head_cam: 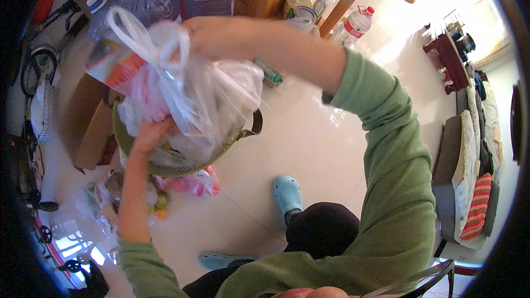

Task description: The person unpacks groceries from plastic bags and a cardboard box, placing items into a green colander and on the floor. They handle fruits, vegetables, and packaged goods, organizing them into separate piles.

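A knotted white plastic bag (198, 103), partly see-through, is at the upper left over a green basket or tote (178, 171) with a dark handle. Blurred, my right hand (203, 37) is at the bag's knotted top; its fingers are hidden behind the plastic, so its grip cannot be made out. My left hand (153, 134) has its fingers on pinkish plastic at the bag's near side, just above the green rim. A printed red and white packet (124, 70) leans out beside the knot. More plastic-wrapped things fill the green container.
Large water jugs (153, 2) stand behind the bag. A cardboard box (95, 136) is to the left. Pink plastic bags (194, 182) and orange fruit (160, 214) lie on the floor. A red-capped bottle (354, 25) stands by a wooden table leg (345, 0); a sofa (447, 165) is at right.
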### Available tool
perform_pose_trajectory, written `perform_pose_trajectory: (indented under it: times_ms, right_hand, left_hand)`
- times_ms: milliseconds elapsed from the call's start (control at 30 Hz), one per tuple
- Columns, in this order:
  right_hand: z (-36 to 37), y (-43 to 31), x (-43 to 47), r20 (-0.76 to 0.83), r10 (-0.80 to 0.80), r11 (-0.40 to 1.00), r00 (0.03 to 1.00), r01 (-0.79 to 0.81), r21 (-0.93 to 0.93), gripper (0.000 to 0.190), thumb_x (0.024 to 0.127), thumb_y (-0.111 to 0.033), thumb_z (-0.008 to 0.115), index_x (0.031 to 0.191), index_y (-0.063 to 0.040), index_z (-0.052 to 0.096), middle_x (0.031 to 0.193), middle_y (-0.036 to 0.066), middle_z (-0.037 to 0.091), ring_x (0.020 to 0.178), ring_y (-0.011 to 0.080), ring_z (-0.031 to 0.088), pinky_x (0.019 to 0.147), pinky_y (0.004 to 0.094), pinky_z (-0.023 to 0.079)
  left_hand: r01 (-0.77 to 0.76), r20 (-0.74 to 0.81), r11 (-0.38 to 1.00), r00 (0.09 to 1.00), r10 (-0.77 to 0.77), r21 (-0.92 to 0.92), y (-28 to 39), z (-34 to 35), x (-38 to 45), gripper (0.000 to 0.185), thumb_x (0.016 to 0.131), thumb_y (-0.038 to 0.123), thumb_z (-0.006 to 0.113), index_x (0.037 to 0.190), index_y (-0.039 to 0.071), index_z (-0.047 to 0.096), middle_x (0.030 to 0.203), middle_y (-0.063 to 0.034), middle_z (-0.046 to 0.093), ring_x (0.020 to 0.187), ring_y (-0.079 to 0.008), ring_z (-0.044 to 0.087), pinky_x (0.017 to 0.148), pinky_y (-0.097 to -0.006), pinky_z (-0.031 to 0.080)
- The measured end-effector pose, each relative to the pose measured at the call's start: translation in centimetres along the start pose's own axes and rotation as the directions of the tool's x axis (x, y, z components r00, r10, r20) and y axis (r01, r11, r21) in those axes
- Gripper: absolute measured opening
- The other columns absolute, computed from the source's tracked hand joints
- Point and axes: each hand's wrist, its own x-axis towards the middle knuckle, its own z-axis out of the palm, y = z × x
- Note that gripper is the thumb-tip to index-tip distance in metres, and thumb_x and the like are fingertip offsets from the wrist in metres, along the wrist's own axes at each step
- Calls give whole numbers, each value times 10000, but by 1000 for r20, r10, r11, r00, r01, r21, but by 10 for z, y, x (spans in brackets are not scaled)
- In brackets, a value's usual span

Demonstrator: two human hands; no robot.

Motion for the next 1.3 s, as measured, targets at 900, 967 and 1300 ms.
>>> perform_pose_trajectory:
  times_ms: [900,967,1300]
  right_hand:
    - [-273,340,-62,-986,-77,973,148,-207,-107,348,856,-328,550,948,-1,630,878,118,636,816,257,592,731,340,452]
    - [-256,320,-72,-985,101,995,138,-14,100,378,867,-337,542,1024,1,603,951,80,613,828,194,555,734,303,437]
    - [-195,28,-118,-877,-260,905,404,419,-75,426,910,-353,486,1157,-7,504,1056,91,576,911,198,571,799,319,475]
  left_hand:
    - [-397,-35,913,915,402,97,-26,47,1,498,715,152,670,1167,21,509,1178,-171,523,1035,-332,521,896,-393,411]
    - [-372,7,855,918,397,361,-12,50,-4,516,686,116,673,1166,18,512,1187,-170,519,1037,-347,515,899,-400,404]
    - [-517,36,666,803,595,538,1,53,-14,487,633,-12,592,1116,24,538,1118,-170,546,1008,-365,516,889,-412,407]
